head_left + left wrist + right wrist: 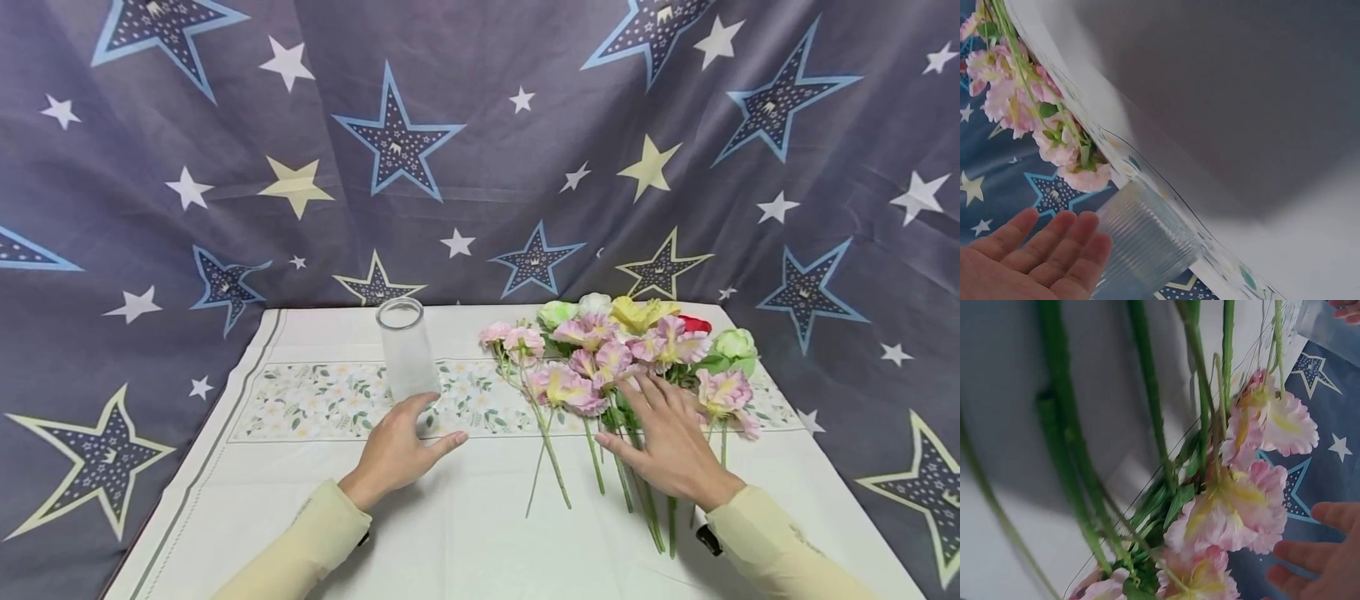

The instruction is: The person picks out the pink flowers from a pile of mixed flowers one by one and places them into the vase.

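Note:
A clear ribbed vase (408, 358) stands upright at the left of the table. My left hand (401, 446) is just in front of it, thumb and fingers spread apart, with nothing held; in the left wrist view its straight fingers (1088, 250) overlap the vase's side. At the right lies a spread of artificial flowers, with pink-and-yellow blooms (1229, 512) and long green stems (652, 517). My right hand (671, 433) hovers over the stems and lower blooms, fingers extended and apart, gripping nothing. The hand partly hides the flowers beneath it.
A white tablecloth (480, 508) with a floral band (315, 400) covers the table. Behind the pink blooms lie green-white flowers (733, 346), a yellow one (641, 312) and a red one (696, 323). A star-patterned curtain (495, 167) hangs behind the table and along both sides.

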Tool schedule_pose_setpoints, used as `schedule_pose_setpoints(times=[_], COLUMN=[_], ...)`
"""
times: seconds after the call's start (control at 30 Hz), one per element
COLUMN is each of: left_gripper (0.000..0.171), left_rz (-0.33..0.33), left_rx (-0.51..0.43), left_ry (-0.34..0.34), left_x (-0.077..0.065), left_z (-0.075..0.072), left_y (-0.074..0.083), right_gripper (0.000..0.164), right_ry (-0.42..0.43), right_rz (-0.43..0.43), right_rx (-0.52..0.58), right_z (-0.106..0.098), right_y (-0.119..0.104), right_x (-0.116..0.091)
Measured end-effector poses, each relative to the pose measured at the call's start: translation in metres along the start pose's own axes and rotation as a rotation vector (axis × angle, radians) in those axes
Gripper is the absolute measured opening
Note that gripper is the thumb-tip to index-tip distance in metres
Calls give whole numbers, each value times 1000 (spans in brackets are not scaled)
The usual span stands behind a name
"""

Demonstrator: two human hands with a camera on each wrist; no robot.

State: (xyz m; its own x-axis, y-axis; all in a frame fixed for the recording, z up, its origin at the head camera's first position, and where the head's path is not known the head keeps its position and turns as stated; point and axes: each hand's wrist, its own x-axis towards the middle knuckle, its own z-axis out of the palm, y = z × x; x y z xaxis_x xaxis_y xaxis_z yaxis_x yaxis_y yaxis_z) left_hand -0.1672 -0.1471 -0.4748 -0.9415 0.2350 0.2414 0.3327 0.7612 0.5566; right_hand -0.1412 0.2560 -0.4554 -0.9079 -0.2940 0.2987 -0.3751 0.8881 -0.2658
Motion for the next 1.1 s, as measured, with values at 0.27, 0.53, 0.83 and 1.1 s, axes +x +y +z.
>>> schedule_pose_setpoints(times=[0.27,0.53,0.83,1.1], left_gripper=[86,87,87,89], left_rz=[7,28,58,44], left_rx=[16,21,33,37], left_ry=[-14,-18,16,-6], left_x=[-1,-3,-4,-6], left_z=[5,9,12,10], left_y=[3,3,4,7], right_gripper=[79,76,74,57], right_ry=[47,58,37,41], right_rz=[-40,-31,-18,-50], right_rx=[22,37,35,79], right_z=[7,13,20,31], right_y=[-11,-24,-39,-50], right_x=[3,7,14,15])
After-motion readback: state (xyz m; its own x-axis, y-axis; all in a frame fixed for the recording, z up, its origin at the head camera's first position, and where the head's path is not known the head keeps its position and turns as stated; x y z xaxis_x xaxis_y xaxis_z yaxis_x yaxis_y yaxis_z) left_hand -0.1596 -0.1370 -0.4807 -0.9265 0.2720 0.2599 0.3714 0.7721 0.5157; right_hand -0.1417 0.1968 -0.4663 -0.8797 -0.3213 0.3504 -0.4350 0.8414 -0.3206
